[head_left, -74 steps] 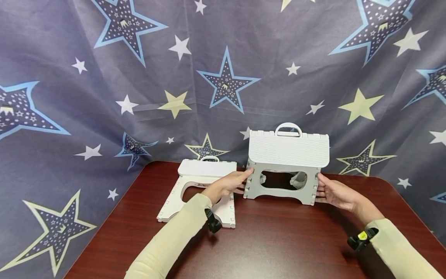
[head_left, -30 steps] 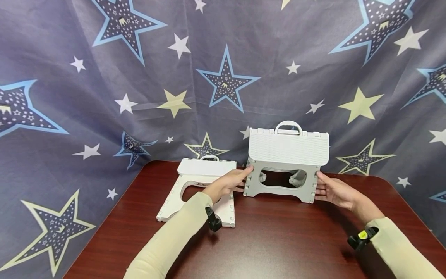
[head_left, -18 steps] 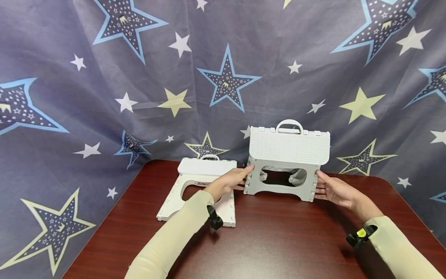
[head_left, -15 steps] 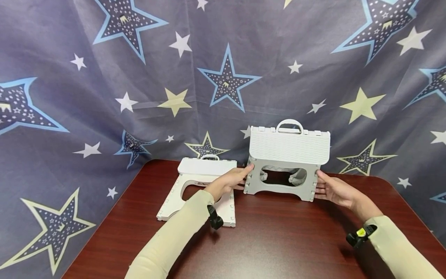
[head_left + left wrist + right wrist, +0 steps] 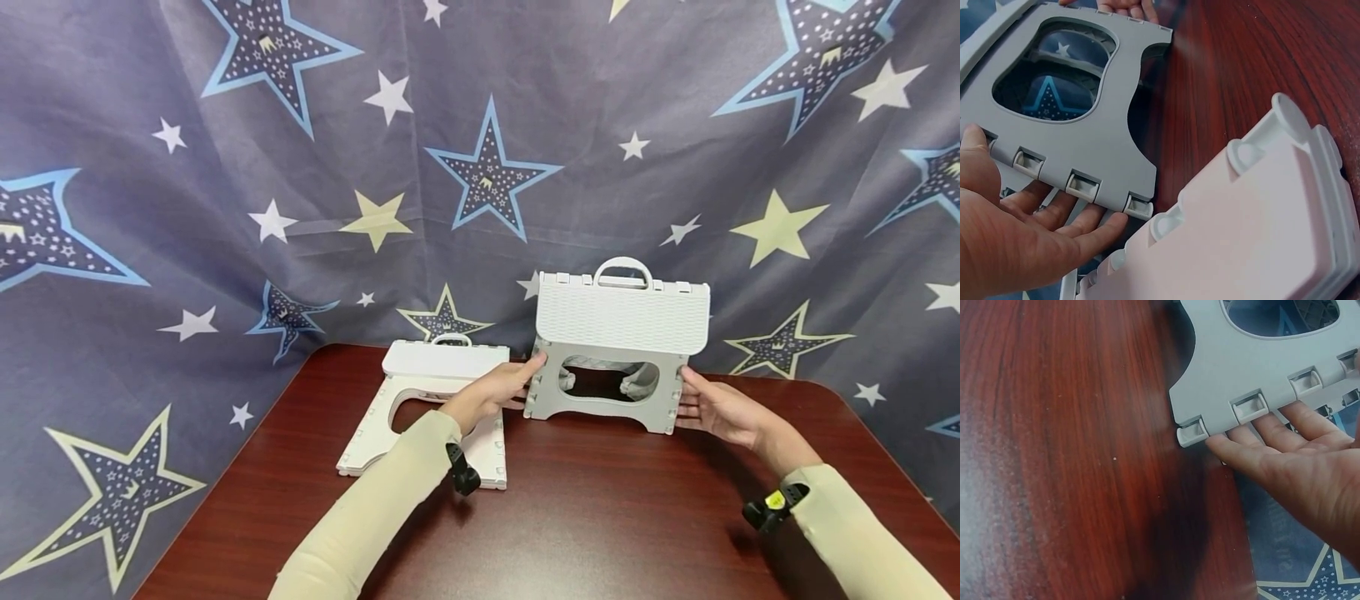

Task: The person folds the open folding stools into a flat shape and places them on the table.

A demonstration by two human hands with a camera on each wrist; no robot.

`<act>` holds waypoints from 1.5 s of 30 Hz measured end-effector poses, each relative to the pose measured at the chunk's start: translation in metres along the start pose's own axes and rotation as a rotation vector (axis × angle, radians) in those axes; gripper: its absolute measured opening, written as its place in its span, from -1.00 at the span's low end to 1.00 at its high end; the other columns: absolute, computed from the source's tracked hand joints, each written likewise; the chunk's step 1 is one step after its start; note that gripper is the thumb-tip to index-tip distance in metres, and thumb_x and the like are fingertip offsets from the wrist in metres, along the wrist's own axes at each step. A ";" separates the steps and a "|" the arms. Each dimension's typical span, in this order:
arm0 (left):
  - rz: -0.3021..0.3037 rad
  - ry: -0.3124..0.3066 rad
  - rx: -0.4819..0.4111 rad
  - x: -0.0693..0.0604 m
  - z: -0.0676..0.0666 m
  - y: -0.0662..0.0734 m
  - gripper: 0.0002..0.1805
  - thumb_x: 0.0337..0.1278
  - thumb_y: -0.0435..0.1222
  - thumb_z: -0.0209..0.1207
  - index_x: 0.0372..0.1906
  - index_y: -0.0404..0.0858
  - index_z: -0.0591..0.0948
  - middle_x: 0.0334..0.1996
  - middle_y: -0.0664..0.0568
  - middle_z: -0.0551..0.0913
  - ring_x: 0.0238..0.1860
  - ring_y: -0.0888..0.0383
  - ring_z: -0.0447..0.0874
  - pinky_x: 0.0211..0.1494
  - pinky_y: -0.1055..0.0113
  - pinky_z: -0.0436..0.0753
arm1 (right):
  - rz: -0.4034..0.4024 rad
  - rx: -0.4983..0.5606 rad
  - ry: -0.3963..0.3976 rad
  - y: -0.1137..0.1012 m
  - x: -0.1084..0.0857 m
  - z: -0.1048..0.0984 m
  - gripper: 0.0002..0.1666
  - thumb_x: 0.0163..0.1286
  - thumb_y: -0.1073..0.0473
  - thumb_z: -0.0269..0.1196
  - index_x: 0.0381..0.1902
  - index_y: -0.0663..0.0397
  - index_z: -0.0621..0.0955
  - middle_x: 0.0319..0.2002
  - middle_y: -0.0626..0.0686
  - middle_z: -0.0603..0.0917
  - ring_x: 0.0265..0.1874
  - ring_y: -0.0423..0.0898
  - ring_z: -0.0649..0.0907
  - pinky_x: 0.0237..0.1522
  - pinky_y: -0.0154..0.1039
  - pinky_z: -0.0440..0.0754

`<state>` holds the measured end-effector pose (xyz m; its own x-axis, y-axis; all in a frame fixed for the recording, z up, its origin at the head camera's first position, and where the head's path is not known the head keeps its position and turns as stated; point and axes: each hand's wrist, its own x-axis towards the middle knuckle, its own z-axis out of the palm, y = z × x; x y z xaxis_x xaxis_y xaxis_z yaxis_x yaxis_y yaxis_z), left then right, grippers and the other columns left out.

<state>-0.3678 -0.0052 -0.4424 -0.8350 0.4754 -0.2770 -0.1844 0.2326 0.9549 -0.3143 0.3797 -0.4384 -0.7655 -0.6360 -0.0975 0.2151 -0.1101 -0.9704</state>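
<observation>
An unfolded light-grey folding stool (image 5: 622, 312) stands at the back of the table, with a ribbed top and a carry handle. My left hand (image 5: 498, 392) holds its left side, thumb at the front edge and fingers along the hinged side panel. On the right side, my right hand (image 5: 723, 414) holds the stool in the same way, fingers touching the hinges. Both wrist views show the grey side panel (image 5: 1104, 147) with its square hinge slots against the fingertips. Beside the left hand lies a second, white folding stool (image 5: 442, 360), folded flat and partly hidden by the left forearm.
The dark red wooden table (image 5: 600, 517) reaches to a star-patterned curtain (image 5: 480, 275) right behind the stools. In the left wrist view, the folded stool (image 5: 1254, 219) sits close to the left hand's fingers. Black straps with small devices (image 5: 461, 471) are on both wrists.
The unfolded stool has shifted very slightly toward the curtain since the earliest frame. Both hands keep the same hold, and the folded stool has stayed in place.
</observation>
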 end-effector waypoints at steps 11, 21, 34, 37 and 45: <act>-0.013 -0.004 -0.012 -0.010 0.004 0.001 -0.16 0.52 0.20 -0.11 0.55 -0.36 0.22 0.41 -0.33 0.42 0.42 -0.28 0.42 0.40 -0.14 0.49 | 0.002 -0.011 -0.036 -0.002 -0.005 0.006 -0.39 0.72 -0.07 -0.40 0.16 -0.05 0.58 0.15 -0.06 0.71 0.16 -0.12 0.67 0.25 -0.19 0.61; -0.011 0.001 -0.022 -0.011 0.006 0.001 -0.16 0.52 0.19 -0.10 0.54 -0.39 0.23 0.41 -0.33 0.42 0.40 -0.31 0.42 0.39 -0.15 0.50 | 0.005 -0.021 -0.045 -0.002 -0.005 0.003 -0.39 0.73 -0.07 -0.38 0.17 -0.08 0.60 0.15 -0.05 0.72 0.17 -0.11 0.67 0.26 -0.17 0.61; -0.007 0.011 -0.028 -0.005 0.004 0.002 -0.18 0.53 0.17 -0.09 0.54 -0.37 0.23 0.43 -0.33 0.38 0.43 -0.30 0.39 0.43 -0.14 0.47 | -0.005 -0.011 -0.024 -0.004 -0.002 0.001 -0.40 0.73 -0.05 -0.37 0.14 -0.06 0.62 0.12 -0.05 0.74 0.14 -0.12 0.69 0.25 -0.19 0.62; -0.005 0.010 -0.026 -0.005 0.003 0.003 -0.18 0.53 0.17 -0.10 0.55 -0.37 0.23 0.44 -0.33 0.37 0.44 -0.30 0.38 0.44 -0.14 0.45 | -0.008 -0.009 -0.027 -0.005 -0.001 0.001 -0.40 0.73 -0.06 -0.36 0.14 -0.06 0.62 0.13 -0.06 0.73 0.14 -0.13 0.68 0.25 -0.20 0.62; -0.006 0.016 -0.030 -0.003 0.003 0.004 -0.19 0.54 0.17 -0.11 0.54 -0.38 0.23 0.42 -0.31 0.41 0.43 -0.28 0.41 0.45 -0.13 0.45 | 0.004 -0.011 -0.010 -0.004 0.001 -0.002 -0.41 0.72 -0.08 -0.37 0.13 -0.10 0.61 0.13 -0.09 0.72 0.15 -0.15 0.68 0.23 -0.22 0.62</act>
<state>-0.3646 -0.0025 -0.4382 -0.8422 0.4601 -0.2809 -0.2045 0.2096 0.9562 -0.3174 0.3816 -0.4348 -0.7584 -0.6442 -0.0992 0.2114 -0.0992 -0.9723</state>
